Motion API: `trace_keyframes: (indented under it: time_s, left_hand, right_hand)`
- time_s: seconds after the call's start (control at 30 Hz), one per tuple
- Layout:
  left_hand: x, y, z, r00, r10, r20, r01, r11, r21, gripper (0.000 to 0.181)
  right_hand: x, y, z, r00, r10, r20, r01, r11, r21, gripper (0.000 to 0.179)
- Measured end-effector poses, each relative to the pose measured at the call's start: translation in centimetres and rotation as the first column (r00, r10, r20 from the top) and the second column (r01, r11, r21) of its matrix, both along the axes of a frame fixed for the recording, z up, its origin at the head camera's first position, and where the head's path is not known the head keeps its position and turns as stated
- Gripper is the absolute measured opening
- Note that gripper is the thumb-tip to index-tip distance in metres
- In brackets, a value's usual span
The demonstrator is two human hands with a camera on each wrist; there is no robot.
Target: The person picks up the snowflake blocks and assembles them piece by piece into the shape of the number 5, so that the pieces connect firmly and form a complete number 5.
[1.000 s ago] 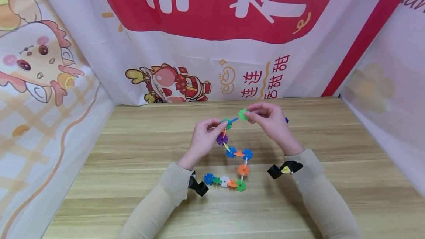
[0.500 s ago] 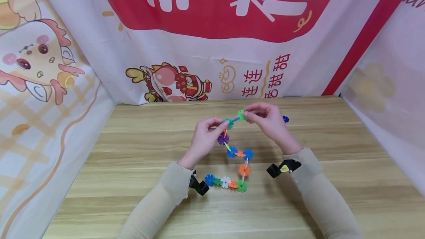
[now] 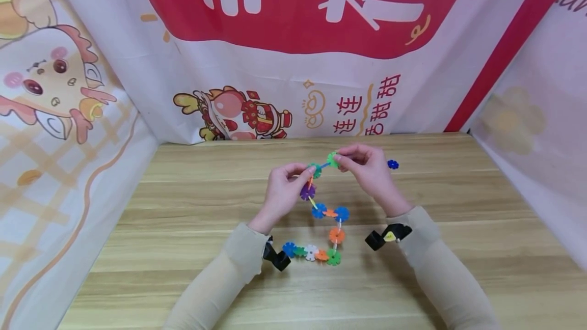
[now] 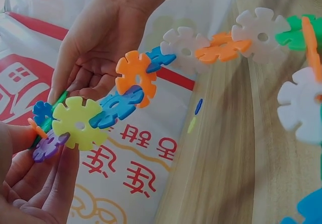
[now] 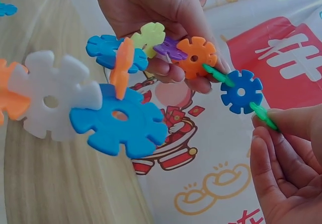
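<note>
A chain of colourful snowflake discs hangs from both hands. My left hand (image 3: 284,192) pinches a teal-green disc (image 3: 315,169) near the chain's upper end. My right hand (image 3: 367,169) pinches a light green disc (image 3: 332,159) between thumb and fingers. In the right wrist view, the light green disc (image 5: 264,117) meets the edge of a blue disc (image 5: 241,91) at a slot. Below the left hand come a purple disc (image 3: 307,192), then a yellow one (image 4: 79,124). The chain bends down through an orange disc (image 3: 337,236) and ends at a blue disc (image 3: 289,249).
A loose dark blue disc (image 3: 393,164) lies on the wooden table (image 3: 183,228) beyond the right hand. A small yellow-green piece (image 4: 191,125) lies near it in the left wrist view. Printed cloth (image 3: 275,75) stands at the back and both sides.
My right hand has shifted slightly left, bringing the light green disc against the blue disc. More of the loose dark blue disc shows beside it. The left hand stays almost in place.
</note>
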State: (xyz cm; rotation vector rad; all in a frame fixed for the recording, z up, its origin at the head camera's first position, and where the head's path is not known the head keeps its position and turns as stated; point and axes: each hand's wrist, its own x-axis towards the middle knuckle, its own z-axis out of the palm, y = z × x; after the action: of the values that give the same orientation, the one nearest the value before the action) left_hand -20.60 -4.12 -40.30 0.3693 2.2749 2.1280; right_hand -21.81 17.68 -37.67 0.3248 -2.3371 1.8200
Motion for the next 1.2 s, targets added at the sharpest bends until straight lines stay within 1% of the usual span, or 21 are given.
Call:
trace_keyframes:
  time_s: [0.2, 0.4, 0.53, 0.7, 0.8, 0.9, 0.97, 1.1, 1.2]
  left_hand:
    - [0.0, 0.0, 0.0, 1.0, 0.01, 0.016, -0.01, 1.0, 0.018, 0.024]
    - [0.0, 0.1, -0.2, 1.0, 0.017, 0.014, -0.018, 0.999, 0.03, 0.024]
    - [0.0, 0.1, -0.3, 1.0, 0.014, 0.013, -0.014, 0.999, 0.037, 0.025]
    - [0.1, 0.2, -0.4, 0.999, 0.03, 0.01, -0.031, 0.999, 0.042, 0.025]
    - [0.1, 0.3, -0.4, 0.999, 0.033, 0.012, -0.034, 0.998, 0.054, 0.024]
    - [0.1, 0.4, -0.3, 0.999, 0.04, 0.009, -0.041, 0.997, 0.066, 0.024]
    - [0.1, 0.5, -0.2, 0.999, 0.044, 0.011, -0.045, 0.996, 0.074, 0.024]
    - [0.2, 0.6, -0.1, 0.999, 0.047, 0.015, -0.048, 0.995, 0.083, 0.023]
    - [0.3, 0.4, -0.1, 0.999, 0.042, -0.004, -0.041, 0.997, 0.07, 0.022]
  right_hand:
    - [0.0, -0.4, -0.3, 1.0, -0.014, 0.008, 0.014, 0.999, -0.047, 0.023]
    - [0.0, -0.4, -0.6, 0.999, -0.005, 0.037, 0.007, 0.998, -0.061, 0.025]
    - [-0.1, -0.4, -0.8, 0.999, -0.006, 0.049, 0.011, 0.996, -0.092, 0.025]
    - [0.1, -0.6, -1.0, 0.998, -0.01, 0.059, 0.018, 0.991, -0.13, 0.026]
    - [0.1, -0.8, -1.2, 0.999, -0.022, 0.044, 0.028, 0.992, -0.123, 0.026]
    - [0.1, -1.0, -1.0, 0.999, -0.035, 0.011, 0.036, 0.994, -0.101, 0.026]
    - [0.1, -1.0, -0.9, 0.999, -0.037, 0.004, 0.038, 0.995, -0.096, 0.026]
    - [-0.2, -0.9, -0.8, 0.999, -0.016, 0.045, 0.02, 0.994, -0.108, 0.027]
    - [-0.5, -0.9, -0.8, 0.997, 0.007, 0.083, 0.003, 0.993, -0.12, 0.031]
